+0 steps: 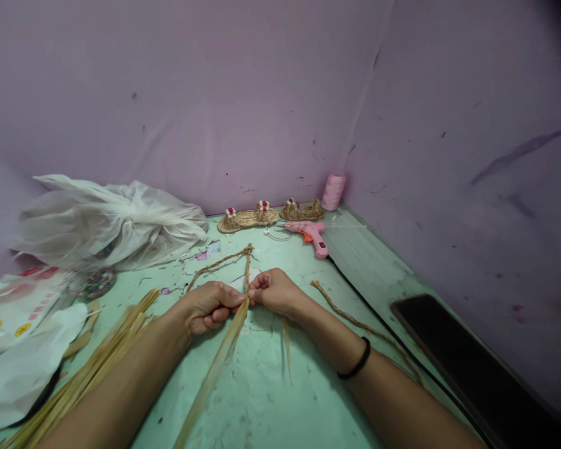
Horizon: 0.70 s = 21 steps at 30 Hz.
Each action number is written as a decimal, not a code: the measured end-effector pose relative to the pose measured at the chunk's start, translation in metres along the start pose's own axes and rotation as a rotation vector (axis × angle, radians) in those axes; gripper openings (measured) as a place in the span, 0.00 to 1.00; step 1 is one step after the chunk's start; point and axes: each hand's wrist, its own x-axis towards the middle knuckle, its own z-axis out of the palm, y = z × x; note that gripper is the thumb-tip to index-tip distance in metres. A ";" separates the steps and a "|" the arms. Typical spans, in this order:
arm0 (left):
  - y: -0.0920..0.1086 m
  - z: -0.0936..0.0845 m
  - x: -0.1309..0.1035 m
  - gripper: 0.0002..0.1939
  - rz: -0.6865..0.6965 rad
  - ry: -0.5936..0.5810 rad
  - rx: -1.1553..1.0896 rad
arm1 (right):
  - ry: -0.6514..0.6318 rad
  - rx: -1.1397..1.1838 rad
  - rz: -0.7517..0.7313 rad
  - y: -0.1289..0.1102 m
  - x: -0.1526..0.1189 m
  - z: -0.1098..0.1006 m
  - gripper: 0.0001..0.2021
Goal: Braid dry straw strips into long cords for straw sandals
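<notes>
Both my hands meet at the middle of the table, pinching a braid (pixel 247 268) of dried plant fibre. My left hand (pixel 214 305) grips it with thumb and forefinger, and my right hand (pixel 273 292) does so from the other side. A wide pale loose strand (pixel 224 349) runs from the pinch down toward me. Another thin strand (pixel 287 349) hangs below my right hand. Beyond my hands the finished braid bends at its far end, and a length (pixel 217 265) comes back to the left. A dark band circles my right wrist.
A pink glue gun (pixel 314 234) with a black cord lies behind, by woven straw sandals (pixel 250 219) and a pink thread spool (pixel 333 192). Dried leaf strips (pixel 98 355) and plastic bags (pixel 121 218) are left. A braided cord (pixel 350 318) and dark slab (pixel 458 349) are right.
</notes>
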 end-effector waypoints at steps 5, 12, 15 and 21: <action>-0.001 0.003 0.004 0.09 -0.007 0.107 0.011 | 0.048 -0.080 0.001 -0.001 -0.001 0.001 0.02; -0.004 0.011 0.005 0.06 0.015 0.216 -0.032 | 0.064 -0.122 -0.026 0.006 0.002 0.003 0.03; 0.000 0.016 0.002 0.04 -0.004 0.216 -0.054 | 0.049 -0.077 -0.056 0.011 0.004 0.004 0.03; 0.005 0.022 -0.001 0.02 0.000 0.230 -0.020 | -0.033 0.104 -0.032 0.006 0.001 0.003 0.02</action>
